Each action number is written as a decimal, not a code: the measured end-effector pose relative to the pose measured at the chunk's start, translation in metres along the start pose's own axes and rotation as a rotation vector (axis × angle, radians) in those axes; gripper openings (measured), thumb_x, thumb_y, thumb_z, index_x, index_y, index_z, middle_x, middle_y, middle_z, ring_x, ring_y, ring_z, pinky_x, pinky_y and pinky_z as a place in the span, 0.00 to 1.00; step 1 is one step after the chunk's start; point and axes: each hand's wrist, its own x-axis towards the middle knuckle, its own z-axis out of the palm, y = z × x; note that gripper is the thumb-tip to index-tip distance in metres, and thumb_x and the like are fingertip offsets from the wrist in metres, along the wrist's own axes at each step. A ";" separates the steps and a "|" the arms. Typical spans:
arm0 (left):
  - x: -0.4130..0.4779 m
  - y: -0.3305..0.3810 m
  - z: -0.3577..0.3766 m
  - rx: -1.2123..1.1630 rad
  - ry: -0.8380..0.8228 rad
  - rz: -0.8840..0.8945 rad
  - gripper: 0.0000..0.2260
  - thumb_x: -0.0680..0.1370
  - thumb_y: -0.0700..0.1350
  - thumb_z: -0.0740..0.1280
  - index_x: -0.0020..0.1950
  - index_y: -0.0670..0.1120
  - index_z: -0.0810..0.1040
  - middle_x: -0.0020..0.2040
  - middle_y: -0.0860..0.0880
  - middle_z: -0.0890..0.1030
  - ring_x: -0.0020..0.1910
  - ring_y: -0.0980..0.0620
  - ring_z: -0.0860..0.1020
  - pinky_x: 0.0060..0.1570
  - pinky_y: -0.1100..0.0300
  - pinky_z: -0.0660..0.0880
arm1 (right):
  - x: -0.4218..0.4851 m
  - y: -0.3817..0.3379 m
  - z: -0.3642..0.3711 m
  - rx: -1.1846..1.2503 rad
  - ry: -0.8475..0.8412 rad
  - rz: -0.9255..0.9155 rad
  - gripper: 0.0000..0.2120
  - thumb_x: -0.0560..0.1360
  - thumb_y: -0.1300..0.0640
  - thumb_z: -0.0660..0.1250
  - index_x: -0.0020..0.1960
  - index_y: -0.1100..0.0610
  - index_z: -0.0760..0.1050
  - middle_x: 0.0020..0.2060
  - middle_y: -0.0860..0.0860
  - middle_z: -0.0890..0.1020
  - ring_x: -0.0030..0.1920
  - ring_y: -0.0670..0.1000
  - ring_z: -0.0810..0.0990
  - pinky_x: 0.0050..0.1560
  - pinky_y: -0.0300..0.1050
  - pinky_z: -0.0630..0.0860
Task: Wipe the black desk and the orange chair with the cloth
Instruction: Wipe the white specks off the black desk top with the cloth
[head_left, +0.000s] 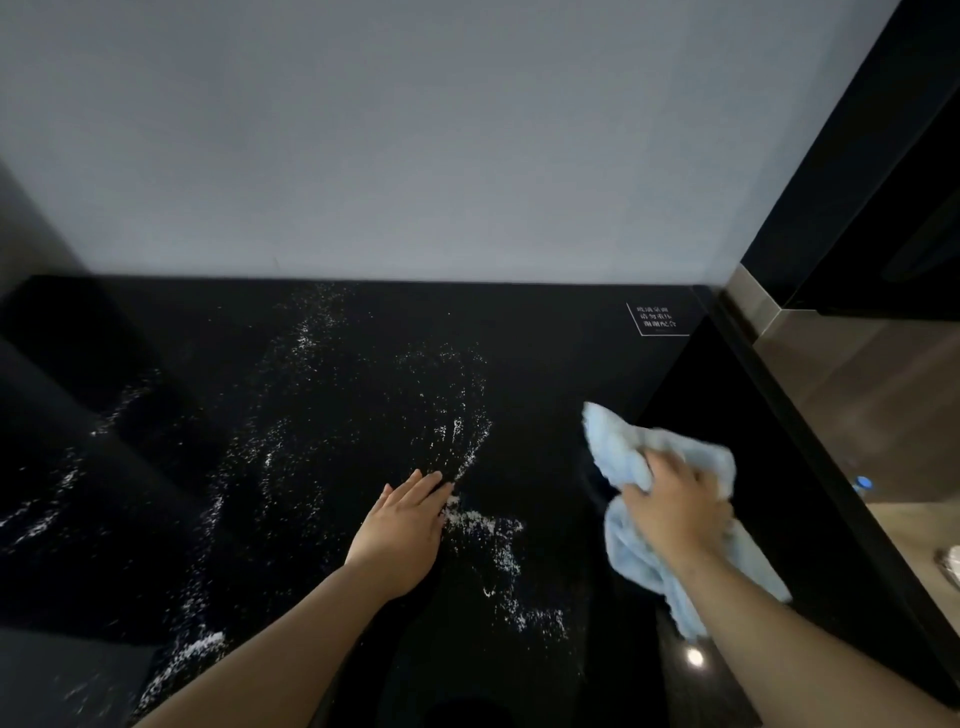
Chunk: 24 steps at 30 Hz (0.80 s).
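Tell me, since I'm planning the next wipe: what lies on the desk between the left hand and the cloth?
In the head view, white powder streaks the black desk just right of the left hand; nearer the blue cloth the stretch is bare.

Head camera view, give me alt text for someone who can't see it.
A person's right hand grips a light blue cloth on a black desk strewn with white powder, while the left hand rests flat beside it.
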 end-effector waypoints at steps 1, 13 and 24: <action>-0.001 0.001 0.001 0.001 0.001 -0.006 0.21 0.84 0.47 0.48 0.78 0.51 0.51 0.78 0.55 0.49 0.77 0.55 0.43 0.74 0.56 0.40 | -0.008 0.004 0.003 -0.061 -0.019 0.023 0.21 0.73 0.48 0.63 0.65 0.46 0.69 0.61 0.50 0.74 0.60 0.57 0.71 0.53 0.55 0.71; -0.016 0.008 0.010 0.002 -0.001 -0.026 0.22 0.84 0.47 0.48 0.78 0.52 0.50 0.78 0.55 0.48 0.77 0.54 0.43 0.75 0.55 0.41 | -0.019 0.021 -0.014 0.088 0.228 -0.097 0.21 0.70 0.49 0.57 0.59 0.51 0.75 0.54 0.56 0.79 0.53 0.62 0.76 0.45 0.57 0.75; -0.028 0.014 0.017 -0.002 0.015 -0.026 0.22 0.83 0.47 0.49 0.78 0.50 0.50 0.78 0.54 0.49 0.77 0.53 0.43 0.75 0.55 0.42 | -0.093 -0.026 0.022 0.002 0.083 -0.231 0.19 0.59 0.44 0.71 0.49 0.44 0.75 0.53 0.49 0.80 0.47 0.60 0.79 0.36 0.54 0.73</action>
